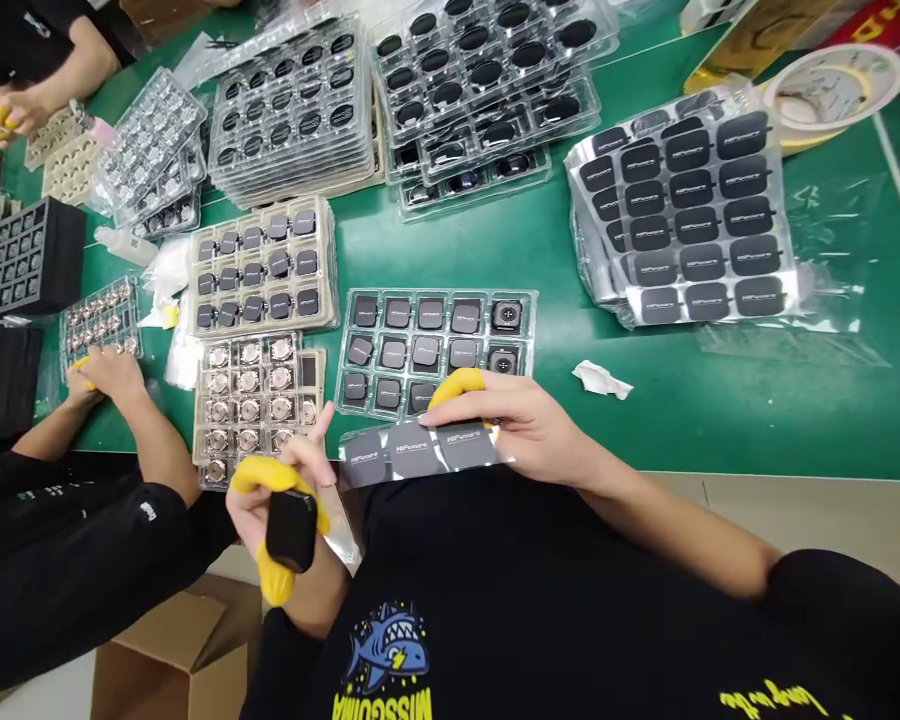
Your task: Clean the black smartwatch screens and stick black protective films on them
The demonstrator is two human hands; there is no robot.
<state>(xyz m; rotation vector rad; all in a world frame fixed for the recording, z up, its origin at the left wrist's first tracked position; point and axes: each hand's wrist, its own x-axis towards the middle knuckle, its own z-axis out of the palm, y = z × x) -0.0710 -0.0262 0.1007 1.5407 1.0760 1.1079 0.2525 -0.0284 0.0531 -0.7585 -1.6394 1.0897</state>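
Note:
My left hand [289, 510], with yellow finger cots on, is closed around a black square watch body [291, 530], its dark glassy face turned up. My right hand [514, 415], also with a yellow finger cot, pinches a strip of dark HiFuture protective films [412, 450] on clear backing, close to my chest. The strip's left end lies near my left fingertips; whether they touch it I cannot tell. Just beyond is a clear tray [532, 310] of watch bodies. Most carry a dark HiFuture film, while two at its right show bare round sensors [506, 315].
Stacked film sheets [705, 210] lie at right, near a tape roll [832, 90] and a crumpled white scrap [602, 380]. Stacked part trays [292, 110] fill the back. At left, a co-worker's hands [109, 375] work over a small tray; another person's arm [82, 70] is farther back.

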